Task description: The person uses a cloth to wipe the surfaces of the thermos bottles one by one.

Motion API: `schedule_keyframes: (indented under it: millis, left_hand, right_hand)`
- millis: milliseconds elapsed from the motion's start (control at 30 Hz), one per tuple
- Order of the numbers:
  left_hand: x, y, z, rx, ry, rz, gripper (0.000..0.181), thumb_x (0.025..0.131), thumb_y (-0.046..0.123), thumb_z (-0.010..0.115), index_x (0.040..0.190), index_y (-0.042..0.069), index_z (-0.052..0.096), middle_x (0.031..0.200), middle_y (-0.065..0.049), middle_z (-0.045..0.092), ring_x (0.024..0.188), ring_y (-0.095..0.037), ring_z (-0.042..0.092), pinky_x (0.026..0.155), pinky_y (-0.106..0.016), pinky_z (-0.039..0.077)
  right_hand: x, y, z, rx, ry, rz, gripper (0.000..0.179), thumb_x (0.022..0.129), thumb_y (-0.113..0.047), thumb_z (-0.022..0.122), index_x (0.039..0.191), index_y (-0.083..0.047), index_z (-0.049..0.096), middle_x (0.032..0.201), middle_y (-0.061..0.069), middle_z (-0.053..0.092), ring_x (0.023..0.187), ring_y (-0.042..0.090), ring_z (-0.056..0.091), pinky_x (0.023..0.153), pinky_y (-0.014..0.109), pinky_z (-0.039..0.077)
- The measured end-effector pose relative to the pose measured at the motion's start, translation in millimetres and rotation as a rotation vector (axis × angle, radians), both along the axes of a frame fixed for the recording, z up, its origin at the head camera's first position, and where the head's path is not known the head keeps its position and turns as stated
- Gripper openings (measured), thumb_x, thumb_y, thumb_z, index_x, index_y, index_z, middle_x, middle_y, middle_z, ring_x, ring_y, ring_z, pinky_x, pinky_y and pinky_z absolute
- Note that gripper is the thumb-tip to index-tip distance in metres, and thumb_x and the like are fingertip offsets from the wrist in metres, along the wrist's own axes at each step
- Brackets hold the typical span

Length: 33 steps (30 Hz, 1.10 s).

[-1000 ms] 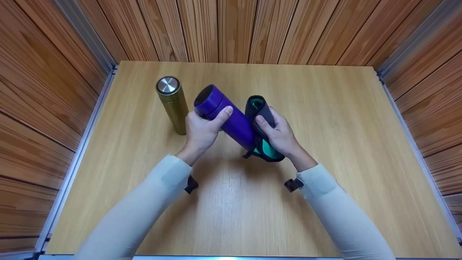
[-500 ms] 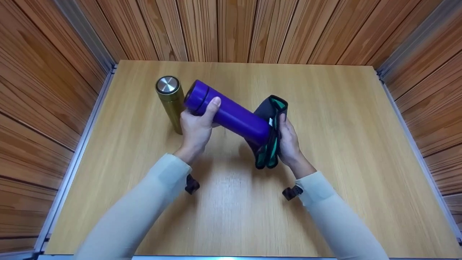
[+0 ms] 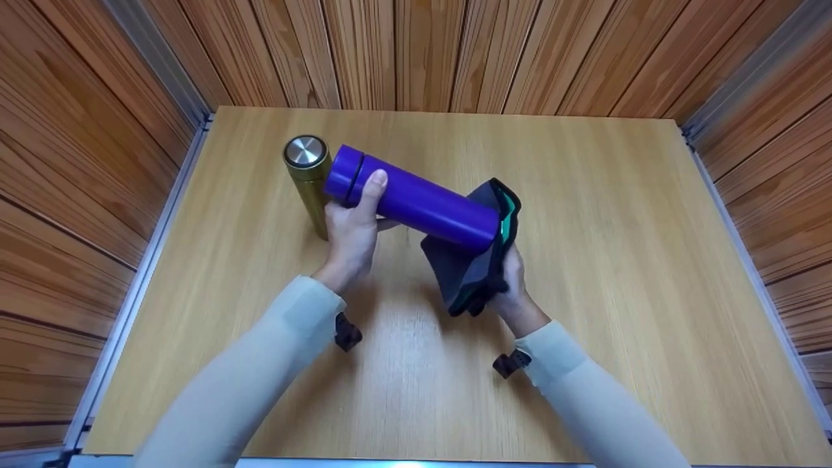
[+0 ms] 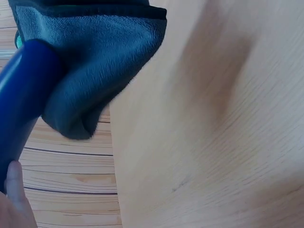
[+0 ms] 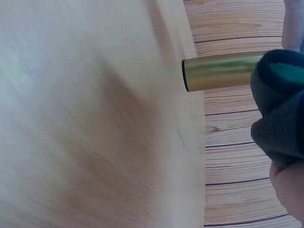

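My left hand (image 3: 351,237) grips a purple thermos bottle (image 3: 422,201) below its cap, thumb along the top. The bottle is held tilted above the table, cap end up to the left. My right hand (image 3: 512,283) holds a dark grey cloth (image 3: 458,276) with black edging and a green inner side round the bottle's lower end. Most of the right fingers are hidden behind it. In the left wrist view the fuzzy cloth (image 4: 104,61) drapes beside the bottle (image 4: 23,95). A folded part of the cloth (image 5: 280,126) covers the bottle in the right wrist view.
Just left of the left hand a gold thermos bottle (image 3: 311,195) with a silver lid stands upright on the wooden table (image 3: 611,214). The purple bottle's cap end comes close to it. Wood-panelled walls (image 3: 422,58) rise at the back and both sides.
The purple bottle has swung flatter, its cap end shifting left and its base right. The right hand has moved under and behind the base, and the cloth has unfolded around it.
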State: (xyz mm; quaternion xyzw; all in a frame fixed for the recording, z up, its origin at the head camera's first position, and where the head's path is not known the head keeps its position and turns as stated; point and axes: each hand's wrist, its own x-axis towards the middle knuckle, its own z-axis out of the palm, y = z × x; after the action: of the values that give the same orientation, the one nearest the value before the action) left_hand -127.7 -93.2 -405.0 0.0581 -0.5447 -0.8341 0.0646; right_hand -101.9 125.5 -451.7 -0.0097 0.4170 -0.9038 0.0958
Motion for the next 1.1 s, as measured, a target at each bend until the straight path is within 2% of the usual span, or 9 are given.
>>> schedule_keyframes:
  millis: [133,200,333,433,700,800,900,1033,1100]
  left_hand:
    - [0.2,0.3,-0.2,-0.015,-0.036,-0.035,0.055,0.098,0.041,0.068,0.137,0.010,0.047,0.128,-0.014,0.064,0.111,-0.031,0.070,0.085,-0.047,0.060]
    - [0.1,0.4,0.4,-0.020,-0.051,-0.049,0.055,0.097,0.043,0.068,0.137,0.011,0.047,0.128,-0.014,0.065,0.110,-0.032,0.070,0.083,-0.047,0.060]
    - [-0.7,1.5,1.8,0.010,-0.055,-0.065,0.056,0.097,0.042,0.069,0.137,0.010,0.047,0.127,-0.016,0.065,0.109,-0.034,0.070,0.082,-0.049,0.060]
    - [-0.8,2.6,2.3,0.043,-0.036,-0.059,0.054,0.097,0.039,0.069,0.136,0.009,0.048,0.128,-0.017,0.064,0.111,-0.035,0.070,0.082,-0.051,0.060]
    - [1.5,5.4,0.3,0.017,-0.007,-0.018,0.057,0.096,0.041,0.070,0.138,0.011,0.045,0.130,-0.014,0.063,0.111,-0.032,0.069,0.084,-0.048,0.060]
    - [1.8,5.5,-1.1,0.001,-0.015,-0.005,0.061,0.096,0.044,0.071,0.140,0.013,0.043,0.131,-0.012,0.061,0.112,-0.030,0.069,0.085,-0.046,0.060]
    - [1.7,4.7,-1.4,-0.007,-0.019,0.009,0.062,0.095,0.045,0.071,0.141,0.015,0.042,0.132,-0.011,0.061,0.113,-0.029,0.069,0.086,-0.045,0.060]
    - [0.8,2.8,-0.4,-0.025,-0.016,0.014,0.061,0.095,0.044,0.071,0.141,0.013,0.043,0.131,-0.013,0.060,0.112,-0.030,0.069,0.085,-0.045,0.060]
    - [0.2,1.7,0.6,-0.040,-0.014,0.012,0.061,0.095,0.044,0.072,0.139,0.012,0.045,0.130,-0.013,0.060,0.111,-0.030,0.069,0.084,-0.045,0.060]
  right_hand:
    - [-2.4,-2.8,9.6,0.033,-0.177,0.017,0.045,0.108,-0.054,0.031,0.126,-0.020,0.054,0.117,0.000,0.063,0.111,0.018,0.058,0.102,0.037,0.046]
    - [-4.3,-2.9,10.8,0.070,-0.178,0.007,0.046,0.108,-0.053,0.030,0.129,-0.018,0.050,0.116,0.001,0.064,0.110,0.019,0.060,0.102,0.041,0.048]
    - [-7.9,-1.8,7.2,0.127,-0.108,-0.080,0.046,0.109,-0.053,0.030,0.126,-0.016,0.051,0.109,0.000,0.062,0.101,0.015,0.059,0.094,0.033,0.049]
    - [-10.1,-1.8,2.3,0.139,-0.101,-0.126,0.047,0.108,-0.054,0.032,0.128,-0.016,0.051,0.110,0.001,0.062,0.100,0.014,0.058,0.092,0.030,0.048]
    - [-6.7,-9.6,-2.5,0.120,-0.209,-0.199,0.050,0.105,-0.057,0.041,0.139,-0.022,0.049,0.128,0.004,0.057,0.116,0.017,0.055,0.106,0.032,0.042]
    - [-3.8,-14.5,-4.1,0.074,-0.159,-0.237,0.045,0.107,-0.054,0.038,0.134,-0.021,0.053,0.123,0.001,0.060,0.111,0.012,0.058,0.100,0.028,0.045]
    - [-0.5,-19.4,-7.3,0.055,-0.076,-0.287,0.039,0.109,-0.049,0.032,0.121,-0.018,0.054,0.101,-0.002,0.062,0.090,0.009,0.062,0.081,0.024,0.049]
    - [2.9,-21.8,-12.6,0.195,0.058,-0.346,0.039,0.112,-0.044,0.024,0.129,-0.017,0.047,0.106,0.001,0.058,0.096,0.012,0.058,0.091,0.025,0.043]
    - [3.5,-21.1,-14.7,0.284,0.117,-0.349,0.043,0.112,-0.042,0.021,0.142,-0.016,0.039,0.122,0.006,0.055,0.113,0.017,0.051,0.105,0.031,0.034]
